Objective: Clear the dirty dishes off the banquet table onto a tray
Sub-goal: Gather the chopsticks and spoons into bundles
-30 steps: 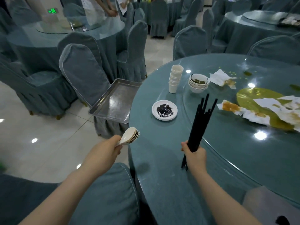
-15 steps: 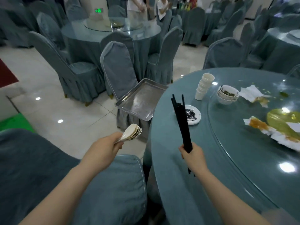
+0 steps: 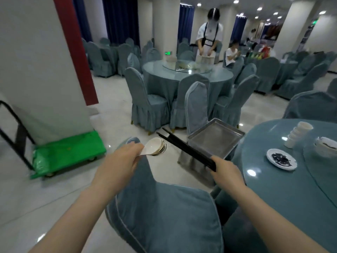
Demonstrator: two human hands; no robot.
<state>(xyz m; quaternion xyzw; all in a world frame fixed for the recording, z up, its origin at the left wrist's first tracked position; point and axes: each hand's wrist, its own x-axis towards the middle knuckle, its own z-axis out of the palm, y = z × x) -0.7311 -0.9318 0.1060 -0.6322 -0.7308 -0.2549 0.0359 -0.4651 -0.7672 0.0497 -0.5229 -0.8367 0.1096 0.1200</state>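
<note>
— What is held, and where is it seen?

— A stack of white spoons (image 3: 155, 147) is gripped by the left hand (image 3: 116, 166), fingers curled round the handles, with the bowls pointing to the right. A bundle of black chopsticks (image 3: 184, 149) is clasped by the right hand (image 3: 227, 171), fingers closed about the near end; the far ends are angled up and to the left, just beside the spoons. Both are held over the floor, above a blue-covered chair (image 3: 164, 212) at the near edge.

— And the tray?

— A metal tray (image 3: 216, 138) is seen just beyond the chopsticks, resting on the seat of a second covered chair (image 3: 196, 106), at the left edge of the banquet table (image 3: 282, 189). Nothing can be seen lying in it.

— What is left on the table?

— A small white plate (image 3: 280, 159) smeared with dark residue is found near the table's left edge. Farther off, a leaning stack of white cups (image 3: 298, 136) is seen, and to its right a stack of dirty bowls (image 3: 326, 147) is cut by the frame edge.

— And farther out?

— A green platform cart (image 3: 67, 154) is parked at the left beside a white pillar (image 3: 36, 70). At the far table (image 3: 187, 73), a standing person (image 3: 209, 37) is seen with hands on something white.
</note>
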